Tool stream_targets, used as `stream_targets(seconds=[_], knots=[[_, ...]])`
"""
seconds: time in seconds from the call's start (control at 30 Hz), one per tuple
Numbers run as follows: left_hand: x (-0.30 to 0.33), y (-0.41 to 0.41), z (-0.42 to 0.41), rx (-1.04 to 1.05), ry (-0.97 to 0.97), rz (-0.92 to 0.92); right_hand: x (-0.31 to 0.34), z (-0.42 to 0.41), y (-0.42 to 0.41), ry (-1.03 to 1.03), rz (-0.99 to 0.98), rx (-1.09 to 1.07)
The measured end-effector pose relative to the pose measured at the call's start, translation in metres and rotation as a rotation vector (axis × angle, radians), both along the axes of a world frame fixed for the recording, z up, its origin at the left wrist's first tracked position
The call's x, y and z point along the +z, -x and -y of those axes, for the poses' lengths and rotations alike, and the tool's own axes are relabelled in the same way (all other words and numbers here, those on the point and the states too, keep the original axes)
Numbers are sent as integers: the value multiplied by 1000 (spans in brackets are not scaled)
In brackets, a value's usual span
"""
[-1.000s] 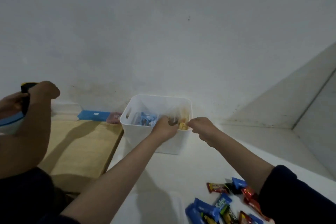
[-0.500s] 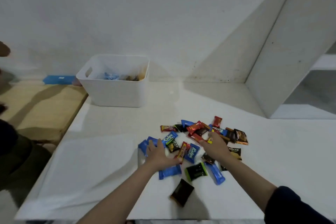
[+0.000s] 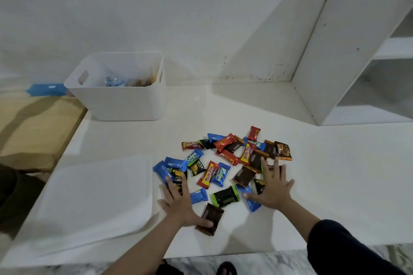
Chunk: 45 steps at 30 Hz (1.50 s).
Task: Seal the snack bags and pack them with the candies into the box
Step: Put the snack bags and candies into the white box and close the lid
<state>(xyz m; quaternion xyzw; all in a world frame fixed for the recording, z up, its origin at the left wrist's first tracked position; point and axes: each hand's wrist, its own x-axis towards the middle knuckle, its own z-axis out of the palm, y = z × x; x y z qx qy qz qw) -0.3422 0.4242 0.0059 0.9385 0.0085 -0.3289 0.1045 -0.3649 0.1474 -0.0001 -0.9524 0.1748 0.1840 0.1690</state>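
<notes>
White table (image 3: 324, 174): surface bears all items. White box (image 3: 116, 105) stands at the far left of it, upright, uncovered, with bagged items visible inside (contents blurred, not identifiable). A flat white lid (image 3: 93, 198) lies near the front left edge, apart from the box.

Candies (image 3: 225, 163): loose scatter of wrapped pieces at centre, well apart from the box.

Left hand (image 3: 181, 205): palm down, fingers spread wide, resting on the blue wrappers at the pile's left edge; thumb touches a dark brown packet (image 3: 210, 219). Holding nothing. Right hand (image 3: 272, 190): palm down, fingers spread wide over dark wrappers at the right side; holding nothing.

Risks, as judged: the hands appear placed to rake the pile together. The brown packet lies outside the cluster and could be missed; pieces at the near side could be pushed off the front edge; an oversized scoop could shed pieces on the way to the box.

Legible writing: "Kalpa" on blue wrappers, "beng-beng" on red-yellow ones, "Nextar" on a brown packet. Others unreadable.
</notes>
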Motion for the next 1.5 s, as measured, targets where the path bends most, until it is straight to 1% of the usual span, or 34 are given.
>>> stream_targets(seconds=[0.13, 0.23, 0.37, 0.47, 0.57, 0.67, 0.77, 0.87, 0.97, 1.03, 1.13, 1.23, 1.33, 1.4, 1.5], knots=[[-3, -15, 6, 30, 29, 44, -2, 1, -18, 18, 61, -51], [-3, -36, 15, 24, 33, 56, 2, 10, -44, 54, 66, -47], [-7, -64, 27, -56, 26, 71, -1, 23, -81, -10, -31, -42], [-14, -78, 32, -158, 12, 123, -12, 23, -92, -18, -50, 63], [-23, -80, 38, -203, 101, 248, -21, 8, -84, 36, 85, 139], [-31, -77, 49, -149, 158, 443, -26, -6, -79, 55, 240, 81], [-36, -77, 57, -162, 212, 644, -28, -13, -81, 78, 369, 29], [-36, -82, 60, -191, 308, 704, -33, -17, -86, 57, 448, 8], [-35, -88, 57, -209, 414, 683, -38, -13, -93, -47, 420, -43], [-29, -91, 53, -183, 491, 649, -33, -10, -98, -171, 469, -110], [-9, -96, 41, -28, 655, 596, 4, -19, -107, -412, 515, -240], [23, -105, 20, 105, 831, 589, 54, -41, -123, -632, 626, -316], [66, -129, -7, 199, 931, 651, 106, -76, -151, -837, 608, -446], [97, -155, -30, 276, 962, 716, 138, -105, -179, -935, 624, -429], [147, -207, -71, 396, 1002, 821, 184, -156, -227, -1010, 702, -346]])
